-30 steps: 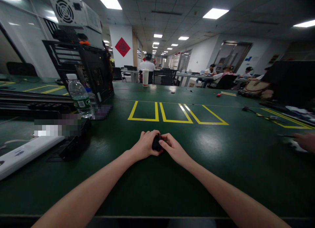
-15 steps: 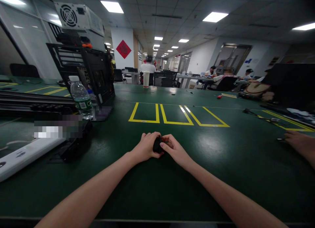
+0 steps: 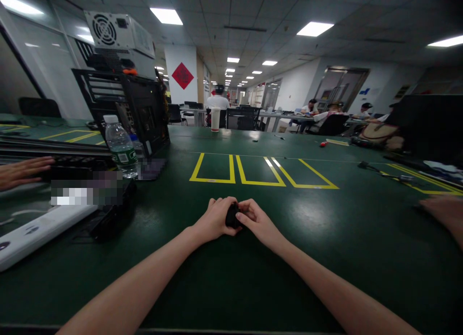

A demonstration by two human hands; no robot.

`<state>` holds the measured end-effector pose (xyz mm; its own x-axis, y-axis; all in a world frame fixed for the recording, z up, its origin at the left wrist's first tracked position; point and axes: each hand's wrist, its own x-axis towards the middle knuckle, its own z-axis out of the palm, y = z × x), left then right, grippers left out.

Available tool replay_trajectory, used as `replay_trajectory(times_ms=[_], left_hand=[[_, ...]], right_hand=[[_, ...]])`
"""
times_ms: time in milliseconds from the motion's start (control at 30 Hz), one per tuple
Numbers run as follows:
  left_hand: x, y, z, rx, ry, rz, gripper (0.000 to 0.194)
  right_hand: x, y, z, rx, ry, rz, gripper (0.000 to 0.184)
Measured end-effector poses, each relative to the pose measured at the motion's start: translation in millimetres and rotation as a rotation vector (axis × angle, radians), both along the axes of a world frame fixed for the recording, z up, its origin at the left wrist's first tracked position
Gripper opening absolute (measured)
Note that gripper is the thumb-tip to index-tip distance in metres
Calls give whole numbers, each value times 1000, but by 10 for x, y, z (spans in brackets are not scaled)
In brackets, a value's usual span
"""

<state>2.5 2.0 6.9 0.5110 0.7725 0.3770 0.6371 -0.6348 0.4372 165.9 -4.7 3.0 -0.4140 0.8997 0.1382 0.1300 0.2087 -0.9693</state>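
Observation:
A small black object (image 3: 232, 216) sits between my two hands over the middle of the green table (image 3: 231, 287); its kind is not clear. My left hand (image 3: 217, 218) wraps round it from the left, thumb underneath. From the right, my right hand (image 3: 257, 221) pinches at its side with thumb and fingers, and something small may be hidden there. Beyond the hands, yellow tape outlines (image 3: 262, 183) mark the tabletop.
On the left stand a water bottle (image 3: 121, 147), an open computer case (image 3: 144, 113) with a power supply (image 3: 117, 33) on top, and a white power strip (image 3: 43, 229). Another person's hand (image 3: 25, 173) reaches in at left, another hand (image 3: 444, 209) at right. A cup (image 3: 215, 119) stands farther back.
My hands keep their hold on the black object with hardly any movement. A hand has come in at the left edge, and the hand at the right has moved. The view has tilted slightly up.

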Motion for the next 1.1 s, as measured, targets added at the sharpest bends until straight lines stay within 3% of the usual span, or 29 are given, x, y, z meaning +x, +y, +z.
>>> replay_trajectory(times_ms=[300,567,833,1100], left_hand=[[-16,-12,12,-36,-17,-18,53],[-14,-25,39,-66,-18,-17,54],[-5,-8,1,-29,-4,-9,55],[-18,-49,86,-50,-2,-28,53]], right_hand=[[43,-45,73,-36,33,127,24],[25,-18,45,-49,-25,24,22],[60,-56,106,-85,53,127,23],[33,-8,26,-55,-16,29,23]])
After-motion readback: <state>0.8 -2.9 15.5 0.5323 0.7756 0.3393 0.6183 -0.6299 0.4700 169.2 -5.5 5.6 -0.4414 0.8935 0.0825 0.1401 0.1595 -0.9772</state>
